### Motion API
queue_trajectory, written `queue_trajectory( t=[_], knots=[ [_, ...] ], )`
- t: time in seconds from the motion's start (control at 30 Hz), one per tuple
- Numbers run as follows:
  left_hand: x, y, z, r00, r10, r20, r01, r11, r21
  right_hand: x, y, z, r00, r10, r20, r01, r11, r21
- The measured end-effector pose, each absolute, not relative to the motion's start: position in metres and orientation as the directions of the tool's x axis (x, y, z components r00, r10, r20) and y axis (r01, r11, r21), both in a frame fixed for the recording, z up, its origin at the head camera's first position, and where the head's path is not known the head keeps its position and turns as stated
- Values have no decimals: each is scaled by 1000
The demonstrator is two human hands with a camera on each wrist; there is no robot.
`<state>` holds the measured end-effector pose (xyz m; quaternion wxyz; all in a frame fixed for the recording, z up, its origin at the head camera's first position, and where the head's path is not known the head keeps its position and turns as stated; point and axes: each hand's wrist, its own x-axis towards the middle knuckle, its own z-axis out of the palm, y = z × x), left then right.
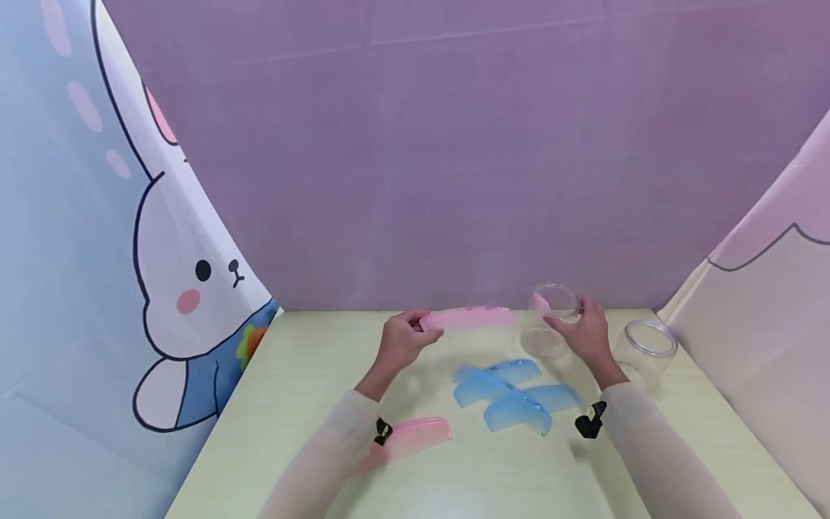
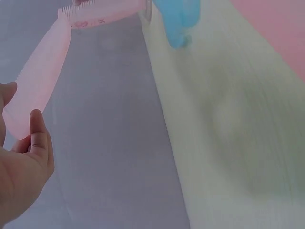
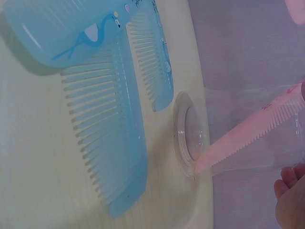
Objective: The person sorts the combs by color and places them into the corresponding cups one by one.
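Faintly, unreadable print marks the pink comb [image 2: 45, 71] in the left hand [image 1: 400, 342].

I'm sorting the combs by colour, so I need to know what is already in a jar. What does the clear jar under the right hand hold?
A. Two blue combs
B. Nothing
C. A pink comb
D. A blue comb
C: the right wrist view shows a pink comb standing slanted inside the clear jar that the right hand holds, while the blue combs lie on the table.
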<state>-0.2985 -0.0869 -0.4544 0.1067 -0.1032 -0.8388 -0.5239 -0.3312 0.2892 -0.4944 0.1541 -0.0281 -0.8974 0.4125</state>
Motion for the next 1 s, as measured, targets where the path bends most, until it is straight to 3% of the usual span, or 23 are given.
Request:
queue_trajectory(
  t=[1.0],
  knots=[
    [-318, -13, -442, -959, 81, 271, 282, 331, 900, -323, 288, -496, -947, 172, 270, -92, 661, -745]
  ],
)
